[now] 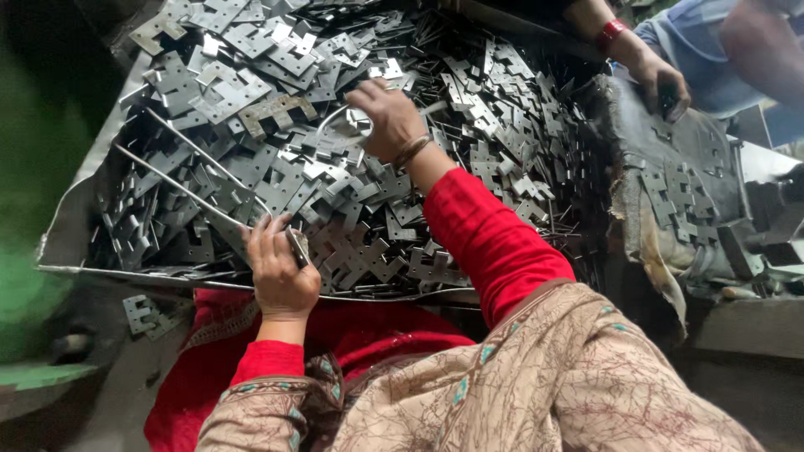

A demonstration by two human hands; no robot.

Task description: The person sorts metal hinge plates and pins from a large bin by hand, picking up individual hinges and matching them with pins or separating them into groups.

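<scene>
A stiff, thin metal plate (297, 245) is pinched edgewise by the left hand (280, 272) at the tray's (75, 218) near edge; a wire loop (339, 117) is gripped by the right hand (387, 117).

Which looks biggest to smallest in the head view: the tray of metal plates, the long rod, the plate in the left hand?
1. Tray of metal plates
2. Long rod
3. Plate in the left hand, partly hidden by fingers

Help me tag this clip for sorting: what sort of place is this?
Probably a small metal-parts workshop. A tray is heaped with stamped metal plates, the left hand grips thin rods, and another person's hand handles plates nearby.
</scene>
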